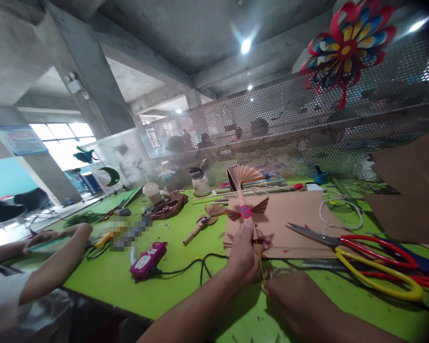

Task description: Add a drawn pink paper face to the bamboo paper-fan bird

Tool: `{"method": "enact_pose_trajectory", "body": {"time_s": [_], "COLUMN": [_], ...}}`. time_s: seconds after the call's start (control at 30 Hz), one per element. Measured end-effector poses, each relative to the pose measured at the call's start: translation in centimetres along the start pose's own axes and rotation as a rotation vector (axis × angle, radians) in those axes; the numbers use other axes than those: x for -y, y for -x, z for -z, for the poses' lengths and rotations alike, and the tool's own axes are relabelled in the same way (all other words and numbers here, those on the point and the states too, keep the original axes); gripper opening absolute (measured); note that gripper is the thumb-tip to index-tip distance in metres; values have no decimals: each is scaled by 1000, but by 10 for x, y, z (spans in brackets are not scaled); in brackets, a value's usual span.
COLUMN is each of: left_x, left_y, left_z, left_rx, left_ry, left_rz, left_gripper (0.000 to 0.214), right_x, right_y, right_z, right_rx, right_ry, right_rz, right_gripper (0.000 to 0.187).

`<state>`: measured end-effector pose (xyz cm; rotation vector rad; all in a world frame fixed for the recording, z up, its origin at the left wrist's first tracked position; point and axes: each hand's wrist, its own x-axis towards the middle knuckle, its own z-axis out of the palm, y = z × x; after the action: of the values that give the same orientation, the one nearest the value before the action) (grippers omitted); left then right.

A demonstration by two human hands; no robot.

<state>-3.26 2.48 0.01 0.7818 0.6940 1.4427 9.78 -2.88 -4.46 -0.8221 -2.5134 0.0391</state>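
Note:
My left hand (243,255) is closed round the lower stem of a brown folded-paper figure (243,197) with a fan-shaped top, two pleated side wings and a pink spot at its middle, and holds it upright over the green table (128,281). My right hand (289,290) lies just below and to the right, blurred, its fingers pinched near a thin yellow stick or string (260,264) that hangs from the figure. A second, similar paper figure (204,220) lies on the table to the left.
Brown card sheets (300,214) lie under the figure. Red and yellow-handled scissors (364,257) rest at right, a pink glue gun (148,259) with black cord at left. Another person's arm (53,262) reaches over the table at far left. A perforated metal screen (271,124) backs the table, with a paper pinwheel (348,47).

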Motion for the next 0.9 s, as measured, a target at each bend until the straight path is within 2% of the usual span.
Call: {"method": "enact_pose_trajectory", "body": {"time_s": [0.17,0.4,0.67,0.77,0.83,0.9], "left_x": [-5,-8,-15,-16,-17,-17], "left_y": [-2,1,2,3,5,8], "left_z": [0,-2,-2,-2,-2,-3], "left_rx": [14,6,-13,2,19,38], "left_ry": [-23,-81,-128,-143,-150,-155], "left_rz": [5,11,49,79,90,88], "left_gripper": [34,40,44,42,40,38], "right_x": [1,8,7,9,8,3], "right_y": [0,2,-1,-2,-5,-12], "right_z": [4,-3,-19,-10,6,31], "right_rx": [35,13,164,204,204,112], "right_ry": [41,57,69,55,18,-55], "right_rz": [12,40,107,113,116,97], "right_gripper": [14,7,8,8,12,15]}}
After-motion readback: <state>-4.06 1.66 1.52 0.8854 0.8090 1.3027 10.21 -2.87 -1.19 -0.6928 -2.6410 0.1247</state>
